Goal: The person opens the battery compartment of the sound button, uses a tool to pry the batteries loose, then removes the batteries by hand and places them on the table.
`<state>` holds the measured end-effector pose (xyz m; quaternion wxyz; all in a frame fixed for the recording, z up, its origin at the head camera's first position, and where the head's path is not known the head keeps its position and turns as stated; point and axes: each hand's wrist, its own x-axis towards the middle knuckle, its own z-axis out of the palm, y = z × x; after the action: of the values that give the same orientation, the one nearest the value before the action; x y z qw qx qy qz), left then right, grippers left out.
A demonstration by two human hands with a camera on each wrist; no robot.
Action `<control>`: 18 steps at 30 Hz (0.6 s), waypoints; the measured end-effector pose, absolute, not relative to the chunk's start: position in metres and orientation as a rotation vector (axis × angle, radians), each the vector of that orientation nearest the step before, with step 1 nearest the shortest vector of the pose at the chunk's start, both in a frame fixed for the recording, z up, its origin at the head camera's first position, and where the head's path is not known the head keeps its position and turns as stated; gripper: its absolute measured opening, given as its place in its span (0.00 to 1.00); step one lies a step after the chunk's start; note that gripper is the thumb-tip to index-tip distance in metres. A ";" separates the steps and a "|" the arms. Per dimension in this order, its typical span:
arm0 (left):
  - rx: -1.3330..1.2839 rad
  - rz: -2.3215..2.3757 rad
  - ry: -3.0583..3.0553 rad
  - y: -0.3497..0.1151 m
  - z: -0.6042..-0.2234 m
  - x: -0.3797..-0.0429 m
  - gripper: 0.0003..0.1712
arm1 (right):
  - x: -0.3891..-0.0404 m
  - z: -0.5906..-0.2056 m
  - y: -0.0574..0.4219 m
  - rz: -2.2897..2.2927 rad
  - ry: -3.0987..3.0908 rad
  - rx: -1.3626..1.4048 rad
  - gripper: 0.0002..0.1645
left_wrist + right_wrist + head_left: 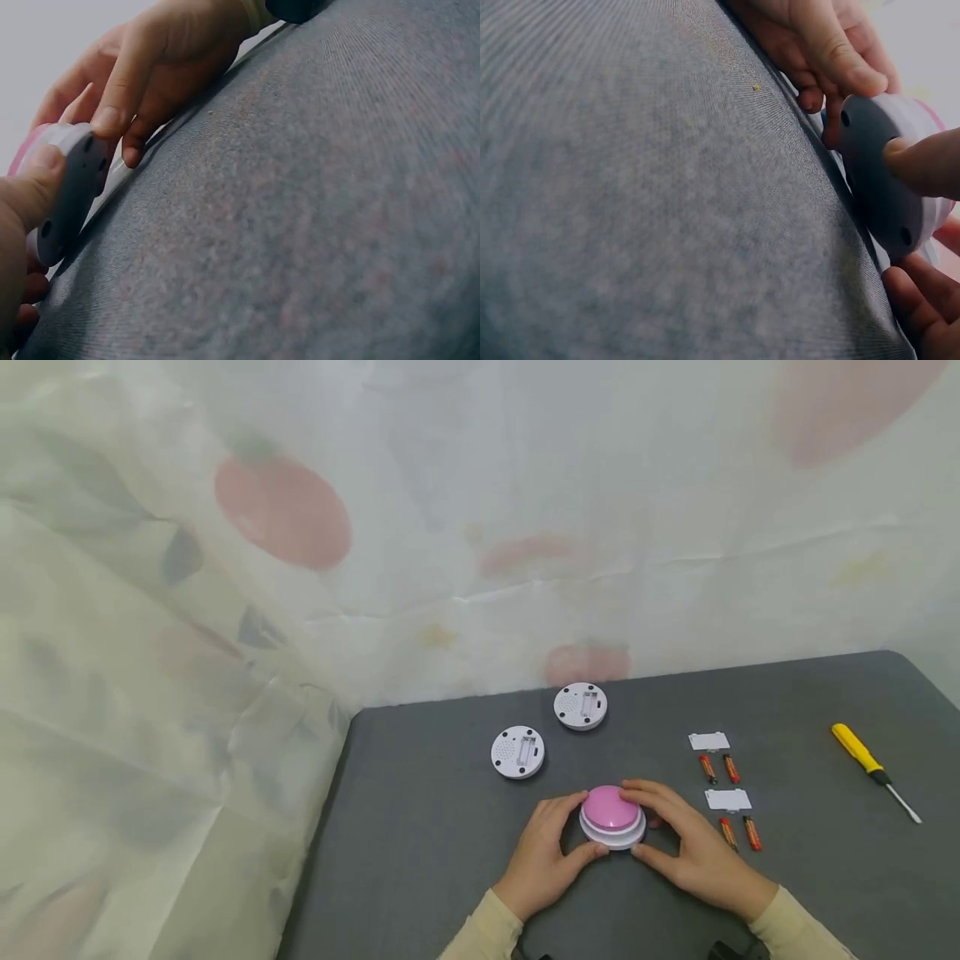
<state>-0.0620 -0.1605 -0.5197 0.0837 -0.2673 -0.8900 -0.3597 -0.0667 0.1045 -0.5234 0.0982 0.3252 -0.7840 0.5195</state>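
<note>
A round push button (611, 810) with a pink dome and white base is held between both hands, pink side up in the head view. On its left, the left hand (542, 856) grips the rim with thumb and fingers. The right hand (697, 856) grips the opposite side the same way. Both wrist views show the button's base (881, 184) tilted up off the grey table, with dark round feet on its underside. Each thumb (41, 180) presses near the base edge.
Two white round bases (517, 752) lie upside down behind the hands, their battery compartments uncovered. To the right are two white battery covers (727, 800), several small orange-and-black batteries (752, 833) and a yellow-handled screwdriver (873, 768). A patterned curtain (480, 527) hangs behind the table (420, 860).
</note>
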 end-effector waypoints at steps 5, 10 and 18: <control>-0.757 -1.130 -2.636 -0.160 -0.522 -0.061 0.40 | -0.067 -0.525 0.103 1.576 -2.276 0.893 0.40; -0.732 -1.175 -2.604 -0.160 -0.524 -0.059 0.37 | -0.066 -0.526 0.102 1.598 -2.226 0.879 0.33; -0.724 -1.320 -2.515 -0.160 -0.525 -0.061 0.33 | -0.068 -0.526 0.105 1.626 -2.229 0.853 0.32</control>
<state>-0.0609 -0.1600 -0.5249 0.1051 -0.2456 -0.8532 -0.4480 -0.0676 0.1045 -0.5257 0.1265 0.2931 -0.7657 0.5584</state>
